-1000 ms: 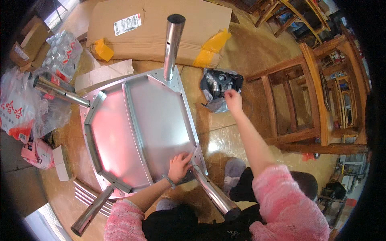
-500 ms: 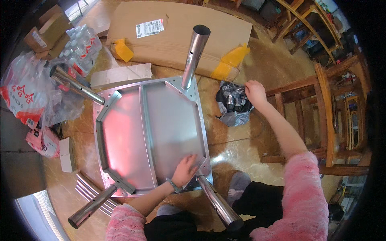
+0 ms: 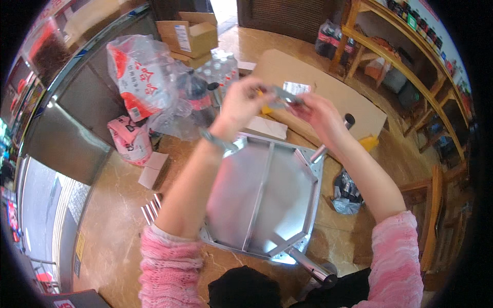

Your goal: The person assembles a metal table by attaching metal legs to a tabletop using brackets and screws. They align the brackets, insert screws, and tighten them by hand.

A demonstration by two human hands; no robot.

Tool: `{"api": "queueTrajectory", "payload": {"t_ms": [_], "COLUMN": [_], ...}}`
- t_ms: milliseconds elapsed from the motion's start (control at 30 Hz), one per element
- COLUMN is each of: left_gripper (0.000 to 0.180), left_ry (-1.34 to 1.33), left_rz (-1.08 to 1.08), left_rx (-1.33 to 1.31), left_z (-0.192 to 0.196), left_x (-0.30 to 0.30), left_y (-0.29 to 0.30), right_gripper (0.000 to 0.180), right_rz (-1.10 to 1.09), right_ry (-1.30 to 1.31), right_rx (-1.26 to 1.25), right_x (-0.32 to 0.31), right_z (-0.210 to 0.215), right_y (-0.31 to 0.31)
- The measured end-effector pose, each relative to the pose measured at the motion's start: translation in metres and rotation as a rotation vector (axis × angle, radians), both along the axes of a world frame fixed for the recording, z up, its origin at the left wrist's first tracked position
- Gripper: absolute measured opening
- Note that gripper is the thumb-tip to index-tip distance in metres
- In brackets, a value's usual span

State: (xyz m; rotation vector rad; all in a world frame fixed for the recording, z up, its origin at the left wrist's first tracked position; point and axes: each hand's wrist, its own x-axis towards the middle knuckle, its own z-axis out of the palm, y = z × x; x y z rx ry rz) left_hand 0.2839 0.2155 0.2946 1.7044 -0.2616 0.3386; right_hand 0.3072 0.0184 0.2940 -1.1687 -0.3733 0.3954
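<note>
Two hands (image 3: 241, 102) (image 3: 321, 115) gripping one small metal part (image 3: 283, 95)

Octagonal brushed-metal tabletop (image 3: 267, 195): smooth, dull sheen. Tan stone floor (image 3: 118, 226): glossy. Flat brown cardboard sheet (image 3: 328, 97), 1 o'clock: matt. Fuzzy pink knit sleeves (image 3: 395, 256).

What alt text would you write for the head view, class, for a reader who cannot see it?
Two raised hands, the left hand and right hand, hold a small metal part between them above an upturned metal table lying on a tan floor. Around it lie a flat cardboard sheet, plastic bags and wooden shelves.
</note>
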Motion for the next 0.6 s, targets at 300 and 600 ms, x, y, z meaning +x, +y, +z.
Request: {"api": "queueTrajectory", "payload": {"t_ms": [300, 600], "left_gripper": [0.018, 0.023], "left_ry": [0.313, 0.489], "left_rz": [0.074, 0.110], "left_rx": [0.001, 0.045], "left_z": [0.034, -0.039], "left_x": [0.035, 0.078], "left_y": [0.149, 0.182], "right_gripper": [0.015, 0.010], "right_rz": [0.069, -0.016], "right_ry": [-0.166, 0.217], "right_rx": [-0.200, -0.133], "right_x": [0.069, 0.106], "right_z": [-0.007, -0.068], "right_y": [0.154, 0.188]}}
